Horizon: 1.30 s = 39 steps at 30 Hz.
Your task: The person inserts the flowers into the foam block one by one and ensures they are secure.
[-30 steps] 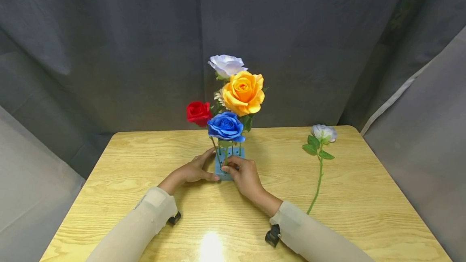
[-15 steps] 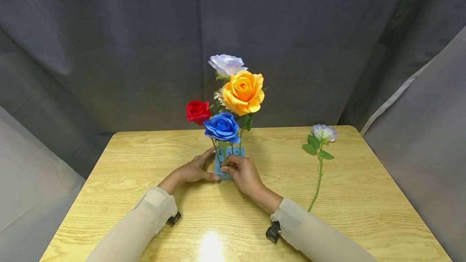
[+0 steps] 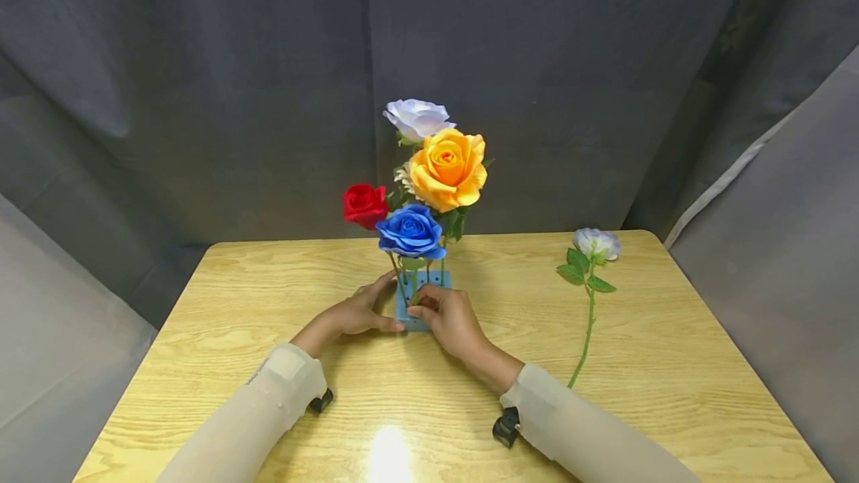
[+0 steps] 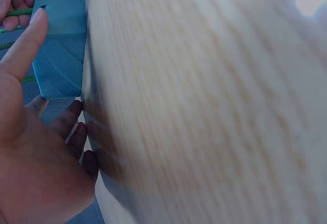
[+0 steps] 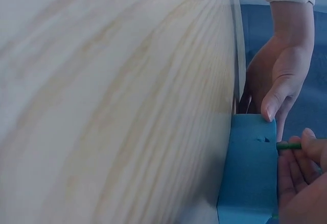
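A pale blue block [image 3: 419,325] with holes in its top stands on the table, bearing several upright artificial flowers. My right hand [image 3: 456,323] pinches the green stem of the blue rose [image 3: 411,231] low down, close over the block's near part. In the right wrist view that stem [image 5: 290,146] meets the block beside a small hole. My left hand [image 3: 362,311] rests along the block's left side, thumb extended at the near corner and fingers reaching toward the back. The left wrist view has its straight thumb [image 4: 38,25] touching the block [image 4: 61,55].
Also in the block are a red rose [image 3: 365,206], an orange-yellow rose [image 3: 448,170] and a pale lilac-white rose [image 3: 419,119]; a cream flower [image 3: 405,179] is partly hidden. Another pale rose [image 3: 596,244] lies on the wooden table [image 3: 671,349] at right. Dark curtain [image 3: 201,95] hangs behind.
The blue rose's head has shifted slightly left and its stem stands a little straighter. The right hand keeps its pinch almost in place; the left hand has not moved.
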{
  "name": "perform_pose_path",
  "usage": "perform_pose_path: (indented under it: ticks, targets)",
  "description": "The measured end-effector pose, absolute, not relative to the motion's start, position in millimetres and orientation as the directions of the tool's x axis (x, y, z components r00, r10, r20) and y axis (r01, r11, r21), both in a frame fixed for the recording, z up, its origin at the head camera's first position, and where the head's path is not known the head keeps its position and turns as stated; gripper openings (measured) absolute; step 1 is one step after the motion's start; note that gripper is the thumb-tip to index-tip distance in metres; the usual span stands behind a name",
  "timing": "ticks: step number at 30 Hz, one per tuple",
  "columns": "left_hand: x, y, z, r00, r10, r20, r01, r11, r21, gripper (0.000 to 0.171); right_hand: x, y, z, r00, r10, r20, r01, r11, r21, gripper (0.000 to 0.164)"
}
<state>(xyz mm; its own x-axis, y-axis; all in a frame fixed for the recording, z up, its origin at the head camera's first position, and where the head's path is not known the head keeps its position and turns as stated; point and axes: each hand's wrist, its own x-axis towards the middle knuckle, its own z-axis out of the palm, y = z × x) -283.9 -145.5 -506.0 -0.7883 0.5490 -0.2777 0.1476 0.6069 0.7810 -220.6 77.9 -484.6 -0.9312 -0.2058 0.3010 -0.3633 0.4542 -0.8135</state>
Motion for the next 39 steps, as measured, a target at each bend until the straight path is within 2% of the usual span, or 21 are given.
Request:
perform_pose_path:
  ticks: [13,26,39]
  targets:
    - [-285,-146,-507,-0.788,0.542,-0.293,0.127,0.608,0.784,0.114,-220,81,-480,-0.944,-0.232,0.236,-0.314,0.406,-0.858,0.006]
    - [-283,-146,-507,-0.793,0.538,-0.288,0.126,0.606,0.786,0.114,-217,92,-474,-0.949,-0.229,0.217,-0.287,0.345,-0.894,0.017]
    - [-282,-145,-506,-0.796,0.539,-0.277,0.126,0.595,0.794,0.114,-205,119,-470,-0.977,-0.162,0.139,-0.185,0.324,-0.928,0.027]
